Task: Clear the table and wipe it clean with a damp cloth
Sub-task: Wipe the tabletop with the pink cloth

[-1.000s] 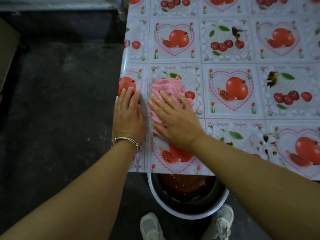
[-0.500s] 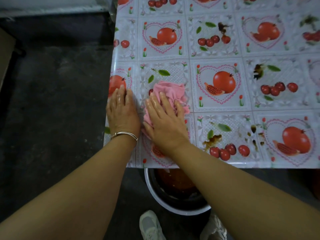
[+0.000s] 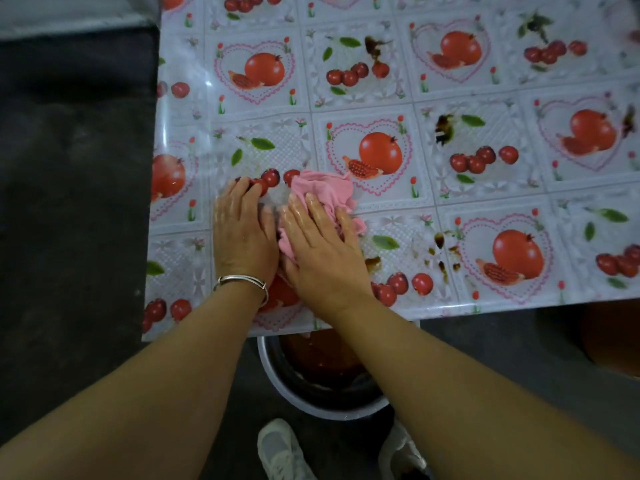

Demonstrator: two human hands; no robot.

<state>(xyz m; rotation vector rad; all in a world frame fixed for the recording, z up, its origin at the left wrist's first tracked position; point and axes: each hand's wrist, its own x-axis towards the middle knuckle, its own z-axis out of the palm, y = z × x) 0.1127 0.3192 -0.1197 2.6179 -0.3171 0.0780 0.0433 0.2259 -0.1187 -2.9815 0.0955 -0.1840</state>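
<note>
Pink cloth (image 3: 322, 195) under right hand (image 3: 322, 251), near table (image 3: 485, 209) corner.

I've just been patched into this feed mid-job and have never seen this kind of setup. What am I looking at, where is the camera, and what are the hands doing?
There is no machine here: a person wears a camera on the head, looking down at their own bare arms. The right hand presses flat on a pink cloth on a table covered by a fruit-print tablecloth. The left hand, with a bracelet at the wrist, rests flat beside the cloth. Brown stains lie right of the cloth, more farther back. Below the table edge stands a basin, with white shoes beside it.
</note>
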